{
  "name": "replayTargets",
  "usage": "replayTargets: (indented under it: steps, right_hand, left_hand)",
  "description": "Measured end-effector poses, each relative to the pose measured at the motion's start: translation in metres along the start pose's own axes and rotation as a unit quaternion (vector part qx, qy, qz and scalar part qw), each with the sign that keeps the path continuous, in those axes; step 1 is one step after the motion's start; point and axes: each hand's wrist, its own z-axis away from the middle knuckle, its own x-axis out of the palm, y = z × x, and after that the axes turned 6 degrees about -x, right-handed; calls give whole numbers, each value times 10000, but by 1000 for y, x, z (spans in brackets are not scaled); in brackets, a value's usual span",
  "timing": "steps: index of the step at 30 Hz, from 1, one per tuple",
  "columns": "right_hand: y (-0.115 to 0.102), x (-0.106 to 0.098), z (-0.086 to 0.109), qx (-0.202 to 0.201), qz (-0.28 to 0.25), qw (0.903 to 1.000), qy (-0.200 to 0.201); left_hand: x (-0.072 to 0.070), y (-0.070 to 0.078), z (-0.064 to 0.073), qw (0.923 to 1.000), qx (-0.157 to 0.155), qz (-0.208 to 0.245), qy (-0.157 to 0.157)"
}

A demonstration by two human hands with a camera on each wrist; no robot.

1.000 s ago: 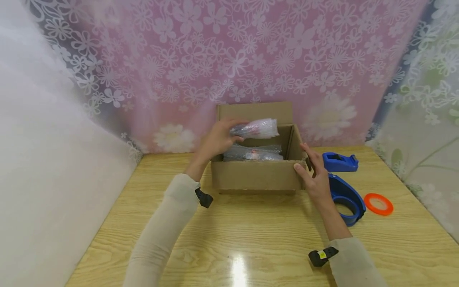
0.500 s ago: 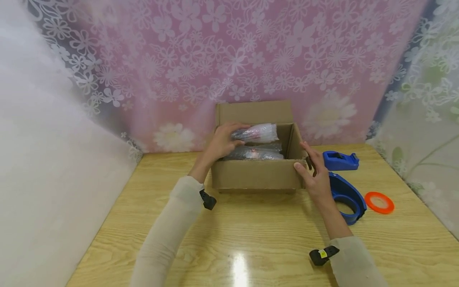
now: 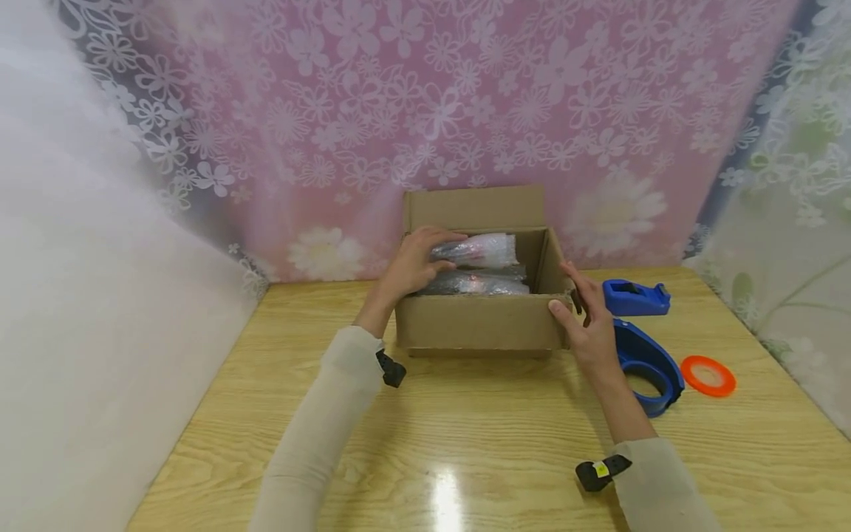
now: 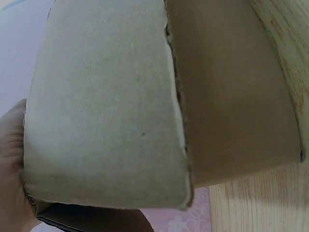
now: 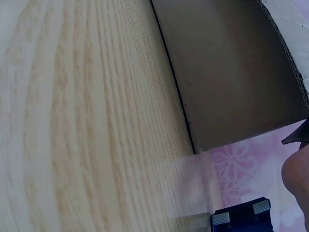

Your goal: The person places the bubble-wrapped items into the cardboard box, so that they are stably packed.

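An open cardboard box (image 3: 482, 324) stands on the table with its back flap raised. My left hand (image 3: 415, 258) reaches over the box's left side and grips the left end of a bubble-wrapped bundle (image 3: 492, 250), thumb in front and fingers behind. This bundle lies level within the box mouth, behind a second bubble-wrapped bundle (image 3: 479, 283). My right hand (image 3: 592, 332) holds the box's front right corner, thumb on the front flap and fingers along the right side. In the left wrist view the cardboard flap (image 4: 106, 111) covers most of that hand's work.
Right of the box sit a small blue tape dispenser (image 3: 634, 298), a larger blue tape dispenser (image 3: 654, 362) and an orange-red ring-shaped roll (image 3: 708, 376). A pink floral sheet (image 3: 439, 111) hangs directly behind the box. A white wall (image 3: 133, 295) bounds the table's left side.
My left hand has lowered the held bundle into the box mouth, and its forearm has shifted slightly right. The right hand keeps its hold on the corner.
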Motion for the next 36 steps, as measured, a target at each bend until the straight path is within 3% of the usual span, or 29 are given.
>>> replayTargets:
  steps: [9, 23, 26, 32, 36]
  right_hand:
    - [2, -4, 0, 32, 88, 9999, -66]
    - [1, -5, 2, 73, 69, 9999, -48]
    - [1, -5, 2, 130, 82, 9999, -61]
    - [1, -6, 1, 242, 219, 9993, -189]
    - [9, -4, -3, 266, 521, 9976, -370]
  left_hand:
    - [4, -1, -2, 9995, 189, -261, 38]
    - [7, -1, 0, 9995, 43, 40, 300]
    - [6, 1, 0, 9984, 134, 20, 541]
    - [4, 2, 6, 9872, 173, 584, 1472]
    - [0, -4, 20, 9827, -29, 810, 1663]
